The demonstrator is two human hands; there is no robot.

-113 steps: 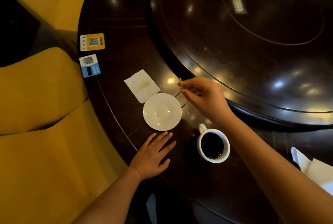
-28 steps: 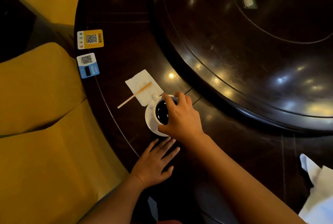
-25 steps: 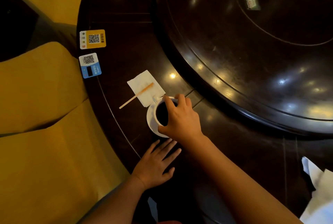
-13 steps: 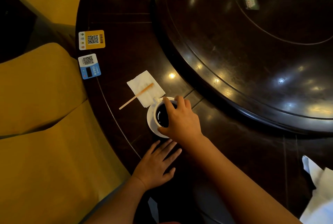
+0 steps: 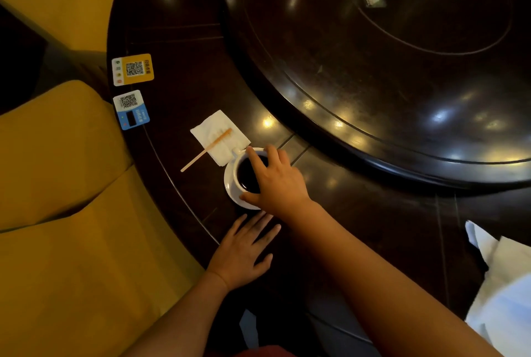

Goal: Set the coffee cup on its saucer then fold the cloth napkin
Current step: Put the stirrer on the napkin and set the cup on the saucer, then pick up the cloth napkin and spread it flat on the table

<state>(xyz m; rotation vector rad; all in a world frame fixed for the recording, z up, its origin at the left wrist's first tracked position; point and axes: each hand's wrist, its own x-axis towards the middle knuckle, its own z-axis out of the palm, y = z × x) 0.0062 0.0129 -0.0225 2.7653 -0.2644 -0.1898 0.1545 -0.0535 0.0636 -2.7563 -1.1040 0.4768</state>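
Observation:
A white cup of dark coffee (image 5: 248, 174) stands on its white saucer (image 5: 230, 188) near the table's left edge. My right hand (image 5: 277, 181) reaches over the cup from the right, fingers and thumb gripping its rim. My left hand (image 5: 244, 250) lies flat on the dark table just below the saucer, fingers spread, holding nothing. A white cloth napkin (image 5: 505, 285) lies crumpled at the right edge of the view, partly cut off.
A small white paper napkin (image 5: 219, 137) with a wooden stirrer (image 5: 205, 151) across it lies just up-left of the saucer. Two QR-code cards (image 5: 132, 69) (image 5: 131, 109) sit at the table's left rim. A raised dark turntable (image 5: 388, 69) fills the table's centre. Yellow seats (image 5: 57, 184) stand left.
Since 4.5 s ago the stirrer went onto the paper napkin and the cup moved from the table onto the saucer. Over the last second my right hand stays on the cup; little else moves.

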